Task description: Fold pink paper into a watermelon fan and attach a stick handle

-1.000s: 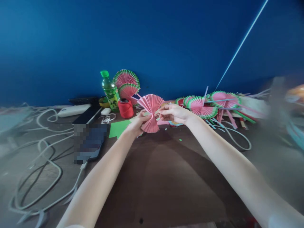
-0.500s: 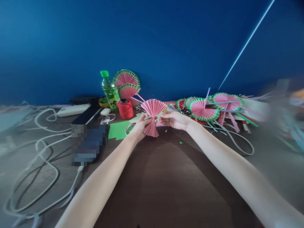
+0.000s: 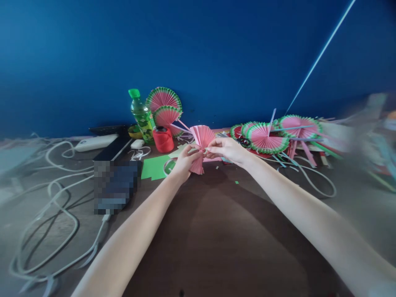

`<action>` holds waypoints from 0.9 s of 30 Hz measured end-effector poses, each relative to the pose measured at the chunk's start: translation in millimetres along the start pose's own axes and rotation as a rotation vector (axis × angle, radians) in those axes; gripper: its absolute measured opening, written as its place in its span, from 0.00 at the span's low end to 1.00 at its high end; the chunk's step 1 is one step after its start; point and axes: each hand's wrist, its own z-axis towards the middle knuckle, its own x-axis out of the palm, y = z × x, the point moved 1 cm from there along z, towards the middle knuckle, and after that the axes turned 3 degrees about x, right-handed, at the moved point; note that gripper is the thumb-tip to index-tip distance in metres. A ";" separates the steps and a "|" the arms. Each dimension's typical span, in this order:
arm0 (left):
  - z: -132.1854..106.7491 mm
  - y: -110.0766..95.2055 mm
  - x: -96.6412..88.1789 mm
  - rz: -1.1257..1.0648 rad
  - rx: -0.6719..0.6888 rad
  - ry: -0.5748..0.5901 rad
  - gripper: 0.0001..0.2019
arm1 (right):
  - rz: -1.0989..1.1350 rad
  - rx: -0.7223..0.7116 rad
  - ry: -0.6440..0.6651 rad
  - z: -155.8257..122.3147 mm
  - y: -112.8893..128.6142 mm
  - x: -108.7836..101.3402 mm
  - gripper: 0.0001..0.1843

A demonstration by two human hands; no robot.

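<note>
A pink pleated paper fan (image 3: 201, 137), pinched narrow at its middle like a bow tie, is held up over the table in front of me. My left hand (image 3: 186, 161) is closed on its left side near the narrow waist. My right hand (image 3: 223, 149) is pinched at the waist from the right, thumb and index finger touching the fan there. A small pale bit shows at those fingertips, too small to name. Green paper sheets (image 3: 154, 166) and a roll of tape (image 3: 169, 166) lie just left of my left hand.
Pink-and-green paper fans (image 3: 267, 138) are heaped at the right with paper strips. More finished fans (image 3: 163, 103) lean on the blue wall behind a green-capped bottle (image 3: 141, 115) and a red container (image 3: 163, 139). A blurred-out phone (image 3: 119, 187) and white cables (image 3: 66, 210) occupy the left.
My right hand has moved left onto the fan's waist, its fingers now pinching there. The fan has turned slightly, and my left hand still grips it.
</note>
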 end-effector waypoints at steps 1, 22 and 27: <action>0.1 0.5 -0.1 0.021 0.021 -0.006 0.11 | -0.034 -0.015 -0.010 -0.7 0.5 0.4 0.04; -0.7 6.8 -1.9 0.470 0.062 0.214 0.14 | -0.187 0.064 -0.057 -2.5 2.5 -5.9 0.08; -1.9 4.3 -0.5 0.567 0.075 0.277 0.12 | -0.121 0.151 -0.053 -3.0 2.8 -7.5 0.07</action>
